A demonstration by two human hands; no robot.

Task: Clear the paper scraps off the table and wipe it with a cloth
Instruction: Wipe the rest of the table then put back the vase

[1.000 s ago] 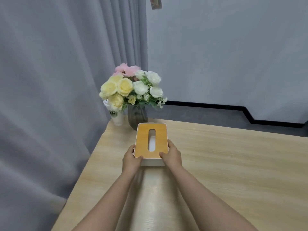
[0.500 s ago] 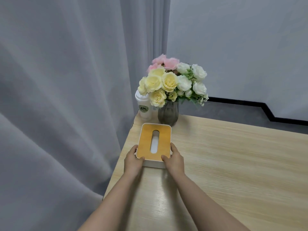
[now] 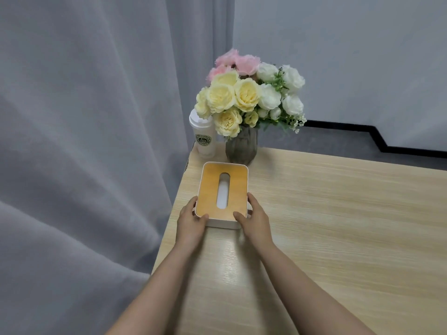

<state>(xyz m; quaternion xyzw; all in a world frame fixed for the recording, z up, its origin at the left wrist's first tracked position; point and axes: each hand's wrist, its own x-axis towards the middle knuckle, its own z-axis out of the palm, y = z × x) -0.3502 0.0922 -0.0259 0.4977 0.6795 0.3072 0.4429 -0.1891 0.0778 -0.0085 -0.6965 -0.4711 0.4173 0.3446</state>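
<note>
a: where are the hands?

b: both on the white rectangular tissue box with the orange wooden lid [image 3: 223, 189]. the left hand [image 3: 192, 220] grips its near left corner, thumb on the lid edge, fingers curled round the side. the right hand [image 3: 254, 217] grips the near right corner the same way, thumb on the lid, fingers along the right side.

a: and where does the box sit?

b: flat on the pale wood-grain table [image 3: 338, 226], near the far left corner, its long side running away from the person. its left side lies close to the table's left edge, which runs just beside the grey curtain [image 3: 84, 165].

a: what crowds it?

b: just beyond its far end stands a dark ribbed glass vase [image 3: 241, 148] with yellow, white and pink flowers [image 3: 249, 93]. to the left of the vase, right at the corner, is a white lidded paper cup with a green logo [image 3: 202, 136].

a: any open room?

b: the wide stretch of tabletop to the right of the box is bare wood, as is the strip between the forearms. no paper scraps or cloth show in this view.
</note>
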